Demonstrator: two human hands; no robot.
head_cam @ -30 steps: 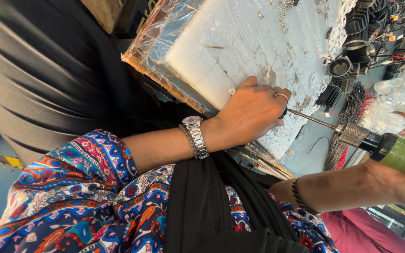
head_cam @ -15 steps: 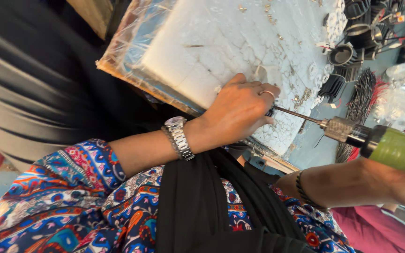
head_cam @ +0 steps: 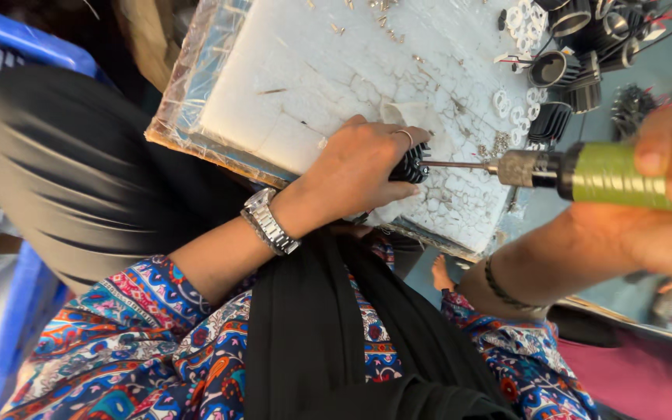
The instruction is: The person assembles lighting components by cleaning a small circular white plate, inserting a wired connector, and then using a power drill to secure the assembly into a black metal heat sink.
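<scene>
Clearly at the centre: small black finned part [head_cam: 411, 165], round and ribbed, pressed down on white foam board [head_cam: 274, 101] near its lower edge. Held there by left hand [head_cam: 355, 167], closed around the part with fingers curled over it, so most of the part hidden; only a ribbed edge visible between the fingers. Probably gripped so tight to stop it from turning under the tool.

Touching the part from the side: thin metal bit of green electric screwdriver [head_cam: 585, 173], lying almost level, metal chuck just behind the bit. Wrapped around the green body by right hand [head_cam: 663, 190], fingers closed on it, thumb and fingertips on top; hand very near the camera, blurred and cut by the frame edge. Exact point where the bit meets the part not possible to see.

On the left wrist, silver wristwatch [head_cam: 270, 224]; on a finger, thin ring [head_cam: 406, 136]; on the right wrist, dark bracelet [head_cam: 499, 284].

Farther out, on the foam: many dents and cracks, small screws [head_cam: 499, 144] and white washers [head_cam: 516, 105] scattered, kept near for easy reach perhaps. Beyond the board's far corner, more black finned parts [head_cam: 565, 74] in a group, some with wires, partly cut off at the top. Below, patterned sleeves and black scarf [head_cam: 328, 342] covering the lap. At lower right, someone else's pink sleeve [head_cam: 647, 373], hard to make out.
</scene>
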